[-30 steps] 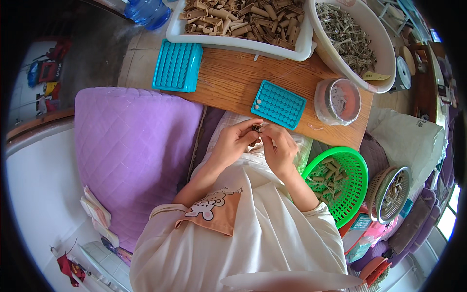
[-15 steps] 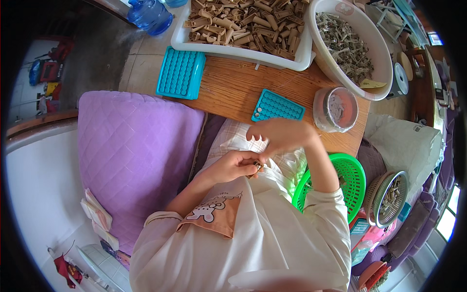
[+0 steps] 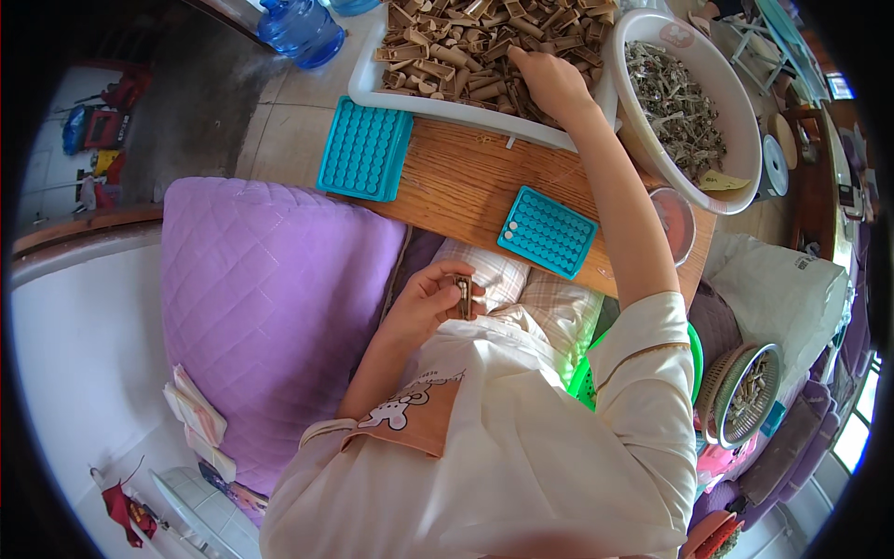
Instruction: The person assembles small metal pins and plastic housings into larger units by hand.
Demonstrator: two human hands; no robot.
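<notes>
In front of my lap, my left hand (image 3: 430, 303) is closed around a small brown plastic casing (image 3: 464, 298) with a metal piece inside it. At the back, my right hand (image 3: 555, 86) reaches into a white tray (image 3: 466, 110) heaped with brown plastic casings (image 3: 452, 54). Its fingers are bent together among the casings, and their tips are partly hidden. Between the hands, on the wooden table, lies a turquoise pitted tray (image 3: 549, 235) with a few small silvery discs in its left corner.
A turquoise tray stack (image 3: 365, 149) stands at the table's left. Metal parts fill a white tub (image 3: 745, 191) at the back right. Partly behind my right arm are a round tub (image 3: 684, 224) and a green basket (image 3: 697, 365). A purple quilted cushion (image 3: 279, 317) lies left.
My right hand has moved from above my lap, near the left hand, up and away into the tray of casings. My left hand has shifted slightly left, and its casing now shows more plainly.
</notes>
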